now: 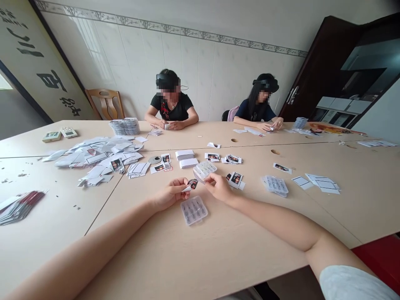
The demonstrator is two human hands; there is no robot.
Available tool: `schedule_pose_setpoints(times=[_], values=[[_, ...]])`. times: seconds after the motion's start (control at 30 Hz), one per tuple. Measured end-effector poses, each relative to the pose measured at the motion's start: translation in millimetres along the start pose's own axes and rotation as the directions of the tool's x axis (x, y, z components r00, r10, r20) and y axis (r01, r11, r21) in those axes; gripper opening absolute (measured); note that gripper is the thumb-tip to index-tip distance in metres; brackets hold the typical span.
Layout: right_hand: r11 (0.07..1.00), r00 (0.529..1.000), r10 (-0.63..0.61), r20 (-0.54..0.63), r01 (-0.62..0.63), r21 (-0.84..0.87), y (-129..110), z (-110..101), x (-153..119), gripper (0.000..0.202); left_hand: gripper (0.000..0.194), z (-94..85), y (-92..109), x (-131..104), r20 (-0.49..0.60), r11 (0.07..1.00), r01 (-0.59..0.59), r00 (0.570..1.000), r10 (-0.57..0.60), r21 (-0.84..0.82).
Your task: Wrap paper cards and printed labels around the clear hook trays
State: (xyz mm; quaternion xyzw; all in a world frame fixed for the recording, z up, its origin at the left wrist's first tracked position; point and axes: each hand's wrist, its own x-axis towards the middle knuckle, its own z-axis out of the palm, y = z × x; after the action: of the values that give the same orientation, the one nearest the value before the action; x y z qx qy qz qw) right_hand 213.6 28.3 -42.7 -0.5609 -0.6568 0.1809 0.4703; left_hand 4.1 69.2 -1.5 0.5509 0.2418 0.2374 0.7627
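My left hand (pixel 171 193) is closed, pinching a small dark printed sticker (pixel 193 183) with a white edge curled over near the fingertips. My right hand (pixel 220 188) has its thumb and fingers closed at the near edge of a clear plastic compartment box (pixel 204 168), which has small pieces inside. Just below my hands, a second clear compartment box (pixel 194 211) lies flat on the table, also with small dark pieces in its compartments. Printed stickers (pixel 236 179) lie in a small pile beyond my right wrist.
White card stacks (pixel 186 158) and a tape roll (pixel 155 160) lie ahead. A heap of white packets (pixel 90 154) covers the left. More plastic boxes (pixel 275 185) and blank labels (pixel 323 183) are at right. Two co-workers (pixel 170 104) sit across the table (pixel 150 254).
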Motion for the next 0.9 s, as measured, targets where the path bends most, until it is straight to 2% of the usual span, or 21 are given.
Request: schedule_pose_setpoints(times=[0.6, 0.77, 0.9], values=[[0.999, 1.000, 0.003, -0.015, -0.002, 0.038, 4.3, 3.0, 0.6, 0.005, 0.013, 0.1, 0.5, -2.0, 0.012, 1.000, -0.001, 1.000, 0.001, -0.030], [0.998, 0.999, 0.021, -0.036, -0.018, 0.065, 5.7, 2.9, 2.7, 0.016, 0.012, 1.0, 3.6, -3.9, 0.011, 0.999, 0.007, 1.000, -0.007, -0.039], [0.990, 0.999, 0.040, -0.008, -0.038, 0.132, 4.6, 1.2, 4.2, 0.017, 0.013, 0.3, 2.6, -3.8, 0.007, 0.997, -0.019, 1.000, 0.020, -0.075]])
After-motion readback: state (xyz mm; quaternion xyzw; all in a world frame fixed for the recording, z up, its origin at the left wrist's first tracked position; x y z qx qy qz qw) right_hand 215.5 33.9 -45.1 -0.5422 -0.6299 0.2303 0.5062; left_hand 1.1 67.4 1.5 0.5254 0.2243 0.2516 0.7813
